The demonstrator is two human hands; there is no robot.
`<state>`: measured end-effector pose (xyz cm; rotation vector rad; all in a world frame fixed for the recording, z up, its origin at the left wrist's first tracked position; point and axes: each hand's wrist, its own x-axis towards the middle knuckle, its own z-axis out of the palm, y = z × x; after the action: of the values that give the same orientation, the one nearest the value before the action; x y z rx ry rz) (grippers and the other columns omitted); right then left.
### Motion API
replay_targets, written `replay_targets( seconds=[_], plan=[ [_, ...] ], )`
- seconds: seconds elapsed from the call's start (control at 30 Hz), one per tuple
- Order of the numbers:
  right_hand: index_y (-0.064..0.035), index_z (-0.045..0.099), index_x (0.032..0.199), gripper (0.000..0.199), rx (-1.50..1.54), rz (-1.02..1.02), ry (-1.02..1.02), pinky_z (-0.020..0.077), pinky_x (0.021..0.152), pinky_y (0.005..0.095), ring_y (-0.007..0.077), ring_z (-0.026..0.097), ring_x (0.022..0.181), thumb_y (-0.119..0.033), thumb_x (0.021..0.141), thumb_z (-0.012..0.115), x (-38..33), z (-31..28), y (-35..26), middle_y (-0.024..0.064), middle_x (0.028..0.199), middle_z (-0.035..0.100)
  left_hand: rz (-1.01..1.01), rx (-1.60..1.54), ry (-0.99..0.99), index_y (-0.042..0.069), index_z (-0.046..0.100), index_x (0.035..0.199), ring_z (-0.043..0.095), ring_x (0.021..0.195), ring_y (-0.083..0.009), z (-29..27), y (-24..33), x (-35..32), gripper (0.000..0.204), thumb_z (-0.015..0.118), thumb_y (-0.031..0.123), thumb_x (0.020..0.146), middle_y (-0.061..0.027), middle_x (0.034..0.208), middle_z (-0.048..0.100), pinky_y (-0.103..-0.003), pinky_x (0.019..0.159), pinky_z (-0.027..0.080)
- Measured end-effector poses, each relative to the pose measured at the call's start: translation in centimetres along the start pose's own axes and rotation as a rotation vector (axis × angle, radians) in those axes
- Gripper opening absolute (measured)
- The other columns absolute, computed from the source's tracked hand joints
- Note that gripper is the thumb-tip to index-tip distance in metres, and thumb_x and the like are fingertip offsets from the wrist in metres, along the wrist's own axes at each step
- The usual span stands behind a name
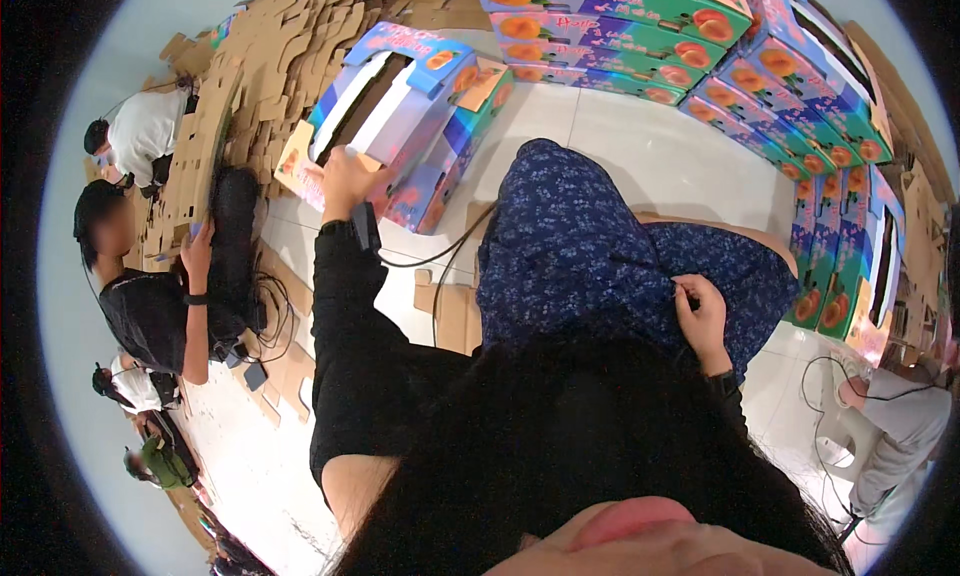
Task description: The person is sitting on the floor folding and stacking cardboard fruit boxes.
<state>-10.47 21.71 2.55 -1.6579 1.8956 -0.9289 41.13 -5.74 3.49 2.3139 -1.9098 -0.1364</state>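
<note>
Black sleeve (350, 286) outstretched, left hand (350, 184) clasping colourful carton (415, 116) by its edge, right hand (703, 321) curled narrow against blue garment (570, 236)

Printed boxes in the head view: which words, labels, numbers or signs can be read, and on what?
Box at the left hand: pink lettering on its blue panel, not copied here.
Stacked boxes at the top: large pinkish lettering beside fruit pictures, not copied here.
Stacked boxes at the right: any lettering is too small or blurred to read.
</note>
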Motion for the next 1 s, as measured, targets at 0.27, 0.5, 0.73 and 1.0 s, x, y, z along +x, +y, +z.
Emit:
replay_targets(
  seconds=[0.27, 0.5, 0.73, 1.0],
  plan=[
    [-0.0016, 0.065, 0.094, 0.012, 0.166, 0.028, -0.044, 0.0501, 0.065, 0.0295, 0.0214, 0.063, 0.07, -0.003, 0.082, 0.062, 3.0, 0.2, -0.6, 0.0113, 0.086, 0.065, 0.12, 0.215, 0.346, -0.004, 0.046, 0.119, 0.049, 0.114, -0.0361, -4.4, -0.2, -11.0, 0.094, 0.082, 0.05, 0.052, -0.0206, 0.114, 0.055, -0.057, 0.106, 0.024],
    [-0.0039, 0.059, 0.112, 0.033, 0.148, -0.298, -0.183, 0.0486, 0.08, 0.0343, 0.025, 0.06, 0.091, -0.011, 0.081, 0.068, 11.4, -1.1, -5.9, 0.0129, 0.099, 0.061, 0.372, 0.2, 0.701, -0.001, 0.048, 0.113, 0.052, 0.1, -0.0366, -7.9, 1.5, -17.3, 0.079, 0.081, 0.037, 0.053, -0.0174, 0.106, 0.055, -0.048, 0.092, 0.038],
    [-0.0071, 0.031, 0.144, 0.09, 0.541, -0.539, -0.058, 0.0346, 0.103, 0.0447, 0.0277, 0.034, 0.134, -0.035, 0.072, 0.079, 14.7, -2.3, -8.6, 0.0144, 0.145, 0.037, 0.71, 0.176, 0.766, 0.006, 0.048, 0.109, 0.058, 0.093, -0.0306, -8.8, 4.3, -18.0, 0.05, 0.064, 0.012, 0.062, -0.0098, 0.104, 0.059, -0.05, 0.098, 0.033],
    [-0.0011, 0.027, 0.144, 0.105, 0.247, -0.769, -0.141, 0.0301, 0.108, 0.0442, 0.0315, 0.038, 0.133, -0.053, 0.068, 0.077, 13.9, -13.5, -14.5, 0.0178, 0.145, 0.037, 0.881, 0.45, 0.819, 0.022, 0.055, 0.104, 0.05, 0.114, -0.0228, -10.0, 7.1, -14.1, 0.039, 0.071, 0.025, 0.069, 0.001, 0.114, 0.059, -0.054, 0.106, 0.017]
  ],
)
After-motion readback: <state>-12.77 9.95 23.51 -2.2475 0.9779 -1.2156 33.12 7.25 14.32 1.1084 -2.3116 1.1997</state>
